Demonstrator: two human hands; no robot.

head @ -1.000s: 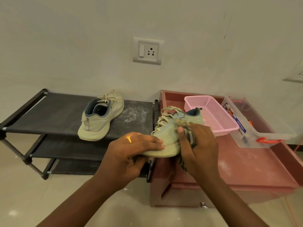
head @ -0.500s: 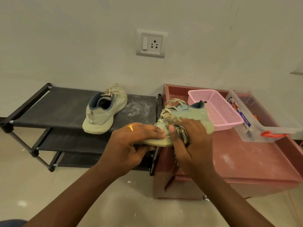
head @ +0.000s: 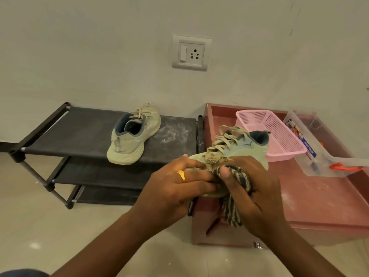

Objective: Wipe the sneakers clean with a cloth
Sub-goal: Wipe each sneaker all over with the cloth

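Two sneakers in play. Far left: black shoe rack, with powdery smears on its top shelf. The first sneaker sits on that shelf, heel toward the camera, and neither hand is on it.

Centre: left hand grips the toe end of the second sneaker, fingers curled over the top. The shoe is held up off any surface, roughly above the left edge of the reddish cabinet.

Next right: right hand is closed round a bunched striped cloth, thumb on top, pressing it against the forefoot just below the laces. A loose tail of cloth hangs under the hand.

Far right on the cabinet: pink basket and clear plastic box, not involved.

My read of the step: wiping the forefoot of the held shoe. To do it well:
- left hand braces hard, so the shoe doesn't twist under pressure
- short firm strokes from laces toward toe, one direction
- refold to a fresh patch of cloth once it's soiled
- rotate the shoe to reach the sole edge and far side, hidden here
- rack shoe likely not done; can't judge its state from here
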